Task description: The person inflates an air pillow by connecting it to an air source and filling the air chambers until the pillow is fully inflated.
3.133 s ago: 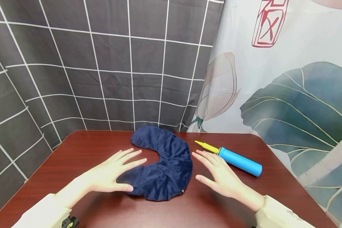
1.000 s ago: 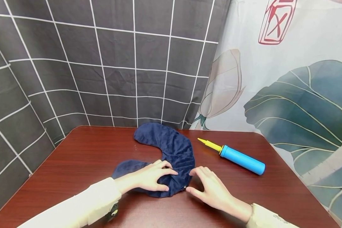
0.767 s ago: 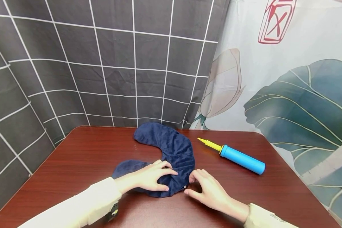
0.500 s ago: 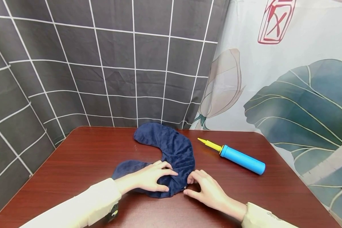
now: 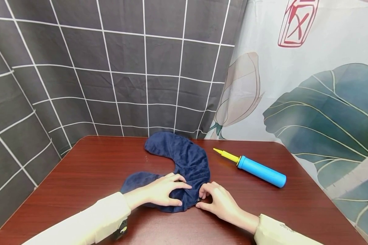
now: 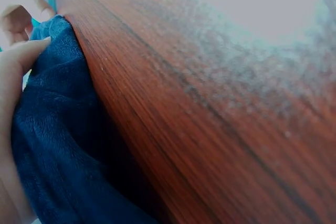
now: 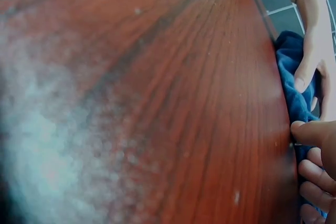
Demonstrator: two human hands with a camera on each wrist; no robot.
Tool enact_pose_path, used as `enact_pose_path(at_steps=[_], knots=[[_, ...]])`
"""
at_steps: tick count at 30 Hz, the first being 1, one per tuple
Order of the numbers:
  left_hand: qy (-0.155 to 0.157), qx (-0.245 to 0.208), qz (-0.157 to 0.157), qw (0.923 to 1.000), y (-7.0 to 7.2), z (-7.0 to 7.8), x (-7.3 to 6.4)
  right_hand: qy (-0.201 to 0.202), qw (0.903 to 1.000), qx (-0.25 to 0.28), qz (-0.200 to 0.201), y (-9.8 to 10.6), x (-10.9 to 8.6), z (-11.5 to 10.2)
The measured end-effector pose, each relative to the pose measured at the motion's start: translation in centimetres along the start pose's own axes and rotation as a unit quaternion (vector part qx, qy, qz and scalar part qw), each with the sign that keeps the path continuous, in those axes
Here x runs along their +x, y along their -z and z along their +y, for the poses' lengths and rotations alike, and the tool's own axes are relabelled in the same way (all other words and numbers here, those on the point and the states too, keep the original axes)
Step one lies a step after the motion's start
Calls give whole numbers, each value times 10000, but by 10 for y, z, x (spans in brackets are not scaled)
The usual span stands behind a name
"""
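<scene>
A flat, crumpled, navy-blue U-shaped neck pillow [image 5: 187, 160] with a velvety cover lies on the table. My left hand [image 5: 165, 191] rests on its near part, fingers spread and slightly bent, thumb along the near side. At the pillow's near right edge a small zipper pull [image 5: 198, 199] shows between the thumb and bent fingers of my right hand [image 5: 219, 203]. In the right wrist view, the right thumb [image 7: 307, 131] touches the pillow's edge, with curled fingers beside it. I cannot tell whether these fingers pinch the zipper pull.
A blue hand pump [image 5: 260, 170] with a yellow nozzle [image 5: 227, 155] lies behind and right of my right hand. The reddish-brown wooden table [image 5: 89, 166] ends at a dark grid-patterned curtain [image 5: 119, 68] and a white flowered cloth [image 5: 263, 78].
My left hand has come down onto the pillow since the oldest frame and stays there. My right hand has moved left to the zipper corner, its fingers curling inward. The pump keeps its place.
</scene>
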State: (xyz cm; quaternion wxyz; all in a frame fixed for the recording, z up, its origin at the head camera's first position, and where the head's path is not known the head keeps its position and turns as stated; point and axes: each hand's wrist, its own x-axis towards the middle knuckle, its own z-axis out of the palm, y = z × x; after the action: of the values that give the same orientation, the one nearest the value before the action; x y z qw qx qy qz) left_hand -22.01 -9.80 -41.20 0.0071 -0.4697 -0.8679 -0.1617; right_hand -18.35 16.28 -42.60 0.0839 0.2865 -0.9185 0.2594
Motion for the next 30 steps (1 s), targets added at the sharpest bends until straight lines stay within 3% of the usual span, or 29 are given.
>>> enact_pose_path(at_steps=[12, 21, 30], knots=[[-117, 17, 13, 9999, 0, -2, -3, 234, 9990, 380, -15, -3, 2, -2], [-263, -92, -75, 9996, 3, -4, -11, 275, 9896, 1375, -326, 2, 2, -6], [-233, -261, -180, 9992, 4, -4, -15, 233, 9916, 1220, -348, 7, 0, -9]])
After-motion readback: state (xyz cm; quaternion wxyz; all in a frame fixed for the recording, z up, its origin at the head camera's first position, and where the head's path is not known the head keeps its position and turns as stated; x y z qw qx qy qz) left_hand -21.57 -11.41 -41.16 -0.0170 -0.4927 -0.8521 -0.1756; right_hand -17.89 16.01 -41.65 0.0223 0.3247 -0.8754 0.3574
